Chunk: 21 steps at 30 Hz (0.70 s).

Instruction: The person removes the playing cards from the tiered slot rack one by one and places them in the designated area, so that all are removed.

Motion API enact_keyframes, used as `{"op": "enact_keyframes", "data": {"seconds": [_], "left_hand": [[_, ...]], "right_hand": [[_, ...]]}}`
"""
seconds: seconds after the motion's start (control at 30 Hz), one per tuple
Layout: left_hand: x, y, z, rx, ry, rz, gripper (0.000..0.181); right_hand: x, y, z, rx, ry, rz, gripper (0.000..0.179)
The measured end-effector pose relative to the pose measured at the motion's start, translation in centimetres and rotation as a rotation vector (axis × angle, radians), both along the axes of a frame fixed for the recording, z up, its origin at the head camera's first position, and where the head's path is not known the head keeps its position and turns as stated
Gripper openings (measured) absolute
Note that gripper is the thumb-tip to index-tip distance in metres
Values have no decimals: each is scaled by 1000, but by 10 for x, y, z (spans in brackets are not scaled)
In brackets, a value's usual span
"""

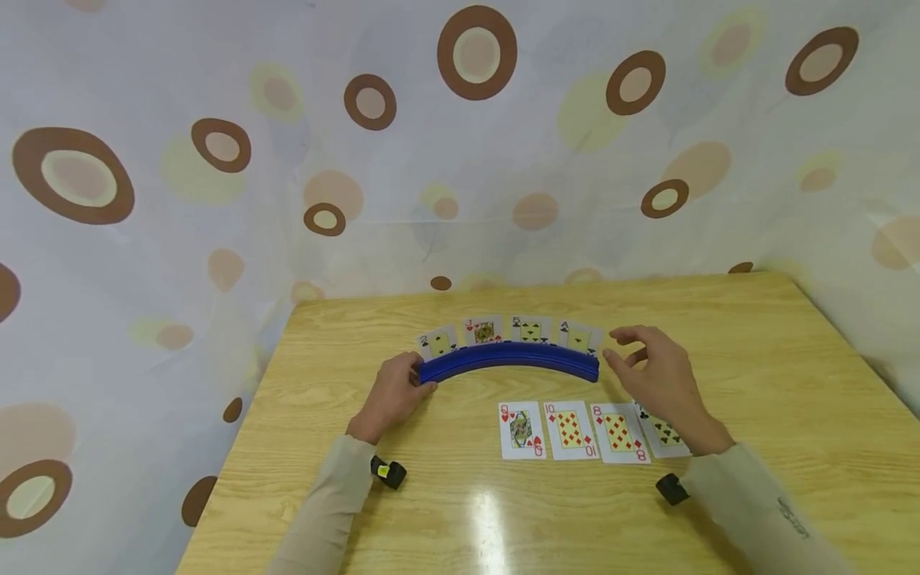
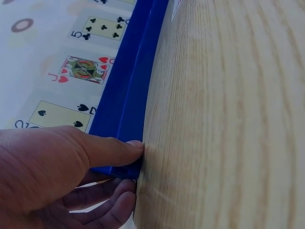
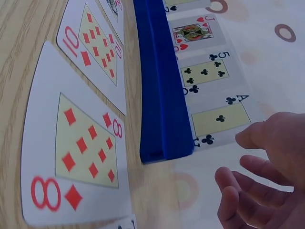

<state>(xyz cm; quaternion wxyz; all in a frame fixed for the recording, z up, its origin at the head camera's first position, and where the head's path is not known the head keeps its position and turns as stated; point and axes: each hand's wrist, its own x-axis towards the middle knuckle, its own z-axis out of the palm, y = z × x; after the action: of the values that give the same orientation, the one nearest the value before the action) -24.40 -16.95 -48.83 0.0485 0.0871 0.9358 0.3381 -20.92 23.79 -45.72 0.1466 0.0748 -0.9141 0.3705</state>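
A curved blue card holder (image 1: 509, 353) stands on the table. Upright in it, left to right, are a two of spades (image 1: 438, 343), jack of hearts (image 1: 484, 330), five of clubs (image 1: 531, 328) and ace of clubs (image 1: 579, 339). My left hand (image 1: 391, 391) grips the holder's left end, thumb along the front and fingers curled beneath it in the left wrist view. Just beyond the ace's outer edge, my right hand (image 1: 660, 378) hovers with loosely bent fingers and holds nothing. Whether a fingertip touches the ace, I cannot tell.
Face up before the holder lie a queen of hearts (image 1: 522, 430), a ten of diamonds (image 1: 571, 430), an eight of diamonds (image 1: 620, 432) and a black club card (image 1: 664, 432) partly hidden under my right forearm. Behind the wooden table (image 1: 431, 511) hangs a circle-patterned cloth (image 1: 402, 168).
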Motion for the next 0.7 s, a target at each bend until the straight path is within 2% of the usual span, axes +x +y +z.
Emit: {"op": "enact_keyframes", "data": {"seconds": [0.4, 0.57, 0.7], "left_hand": [[-6, 3, 8, 10, -29, 13, 34], [-5, 2, 5, 15, -55, 13, 33], [-2, 0, 3, 23, -62, 14, 33]], "right_hand": [[-16, -17, 5, -58, 63, -37, 21], [-14, -18, 8, -65, 64, -43, 21], [-5, -18, 13, -83, 105, -51, 19]]}}
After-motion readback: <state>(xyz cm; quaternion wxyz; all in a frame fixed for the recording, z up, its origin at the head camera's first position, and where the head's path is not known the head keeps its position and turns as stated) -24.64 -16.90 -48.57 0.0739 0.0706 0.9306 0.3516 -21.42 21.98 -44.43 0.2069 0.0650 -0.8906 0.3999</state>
